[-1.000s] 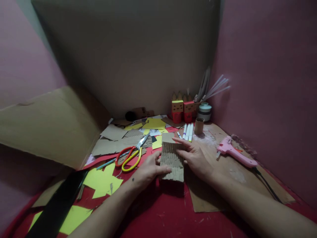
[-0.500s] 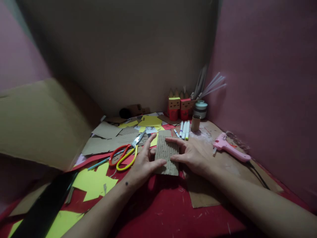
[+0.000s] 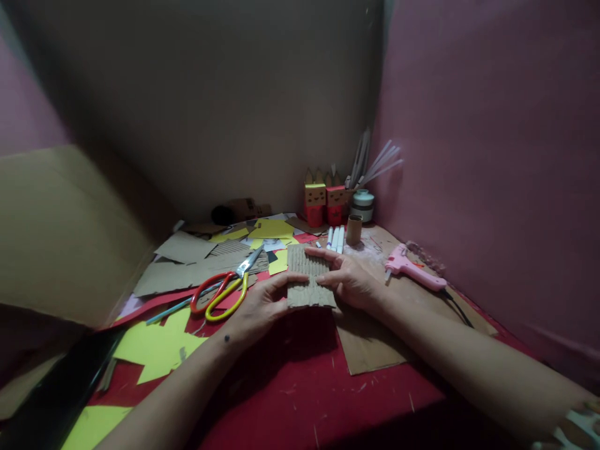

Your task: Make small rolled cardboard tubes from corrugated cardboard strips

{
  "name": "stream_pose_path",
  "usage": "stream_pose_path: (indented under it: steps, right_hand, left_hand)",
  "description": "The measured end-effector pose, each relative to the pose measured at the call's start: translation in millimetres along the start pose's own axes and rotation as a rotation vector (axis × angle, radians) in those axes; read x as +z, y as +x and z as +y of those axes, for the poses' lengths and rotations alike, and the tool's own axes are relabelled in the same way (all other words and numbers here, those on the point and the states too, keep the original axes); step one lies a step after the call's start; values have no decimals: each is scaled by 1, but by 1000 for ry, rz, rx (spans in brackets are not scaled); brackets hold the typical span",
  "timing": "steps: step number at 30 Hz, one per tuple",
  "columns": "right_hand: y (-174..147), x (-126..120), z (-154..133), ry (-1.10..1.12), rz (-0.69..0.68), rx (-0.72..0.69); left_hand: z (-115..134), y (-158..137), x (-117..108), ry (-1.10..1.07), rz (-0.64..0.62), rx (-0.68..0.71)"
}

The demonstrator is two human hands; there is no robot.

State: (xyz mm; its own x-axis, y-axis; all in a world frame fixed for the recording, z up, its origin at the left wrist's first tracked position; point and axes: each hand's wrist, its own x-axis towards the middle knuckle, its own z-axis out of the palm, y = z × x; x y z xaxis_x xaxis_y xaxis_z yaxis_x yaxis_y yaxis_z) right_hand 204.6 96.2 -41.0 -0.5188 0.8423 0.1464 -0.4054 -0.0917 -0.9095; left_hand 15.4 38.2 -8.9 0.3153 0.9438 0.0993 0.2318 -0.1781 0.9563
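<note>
A small rectangle of corrugated cardboard [image 3: 307, 294], ridged side up, is held above the red table between both hands. My left hand [image 3: 265, 303] grips its left edge, one finger lying across the ridges and the thumb near the lower corner. From the other side my right hand [image 3: 349, 278] holds the right edge, with fingertips resting on the ridged face. Left of my left hand lie scissors [image 3: 229, 290] with one red and one yellow handle. Flat under my right forearm is a brown cardboard sheet [image 3: 370, 344].
A pink glue gun [image 3: 415, 269] with its cord lies at right. Several markers [image 3: 335, 239], a cardboard tube [image 3: 355, 230], two red figures with faces [image 3: 315, 200] and a lidded jar [image 3: 362, 205] stand or lie behind. Yellow paper scraps [image 3: 159, 350] and cardboard pieces [image 3: 182, 269] cover the left.
The cardboard piece has tilted, looking shorter now. My left fingers have moved from its lower face and closed around its left edge. The whole view has shifted slightly.
</note>
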Motion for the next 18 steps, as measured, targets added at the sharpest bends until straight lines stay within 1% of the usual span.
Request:
stream_pose_path:
  steps: [3, 7, 9, 13, 18]
  right_hand:
    - [-1, 3, -1, -54, -11, -35]
    - [-2, 10, -1, -133, 26, -88]
    - [-3, 13, 0, -152, 33, -86]
    - [-5, 17, 4, -199, -21, -117]
    - [-8, 17, 7, -390, -64, -173]
  left_hand:
    - [1, 0, 2, 16, 14, 5]
    - [3, 1, 2, 58, 139, 30]
    - [4, 1, 2, 39, 179, -1]
    - [2, 1, 3, -59, 215, -58]
    - [-7, 3, 5, -148, 236, -149]
